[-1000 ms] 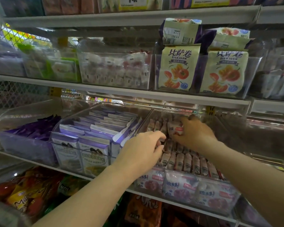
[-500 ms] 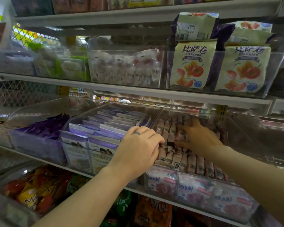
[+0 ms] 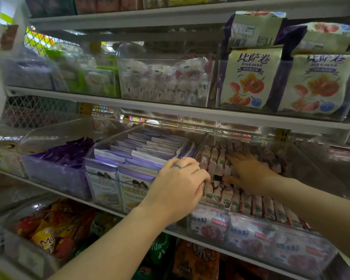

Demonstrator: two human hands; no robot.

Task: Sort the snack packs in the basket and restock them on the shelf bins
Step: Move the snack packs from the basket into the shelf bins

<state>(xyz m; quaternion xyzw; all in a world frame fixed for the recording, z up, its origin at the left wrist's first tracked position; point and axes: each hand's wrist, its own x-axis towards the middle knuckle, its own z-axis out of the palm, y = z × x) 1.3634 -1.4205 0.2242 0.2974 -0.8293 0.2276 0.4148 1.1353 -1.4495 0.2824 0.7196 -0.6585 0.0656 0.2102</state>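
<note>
Small white-and-red snack packs (image 3: 249, 205) stand in rows inside a clear shelf bin (image 3: 202, 144) on the middle shelf. My left hand (image 3: 178, 184) reaches over the bin's left wall, its fingers curled down over the tops of the near-left packs. My right hand (image 3: 249, 172) lies further back in the same bin, fingers straight and spread, pressing on the upright packs there. Both forearms come in from the bottom of the view. The basket is out of view.
A bin of purple-and-white sachets (image 3: 141, 154) sits just left, then a bin of purple wrappers (image 3: 65, 156). The upper shelf holds cream snack bags (image 3: 249, 77) and a clear bin of small white packs (image 3: 164, 81). Orange bags (image 3: 49, 235) fill the shelf below.
My right hand let go of the pack it held up and now lies flat on the back rows. The left hand stays on the near packs. The view shifted closer and left.
</note>
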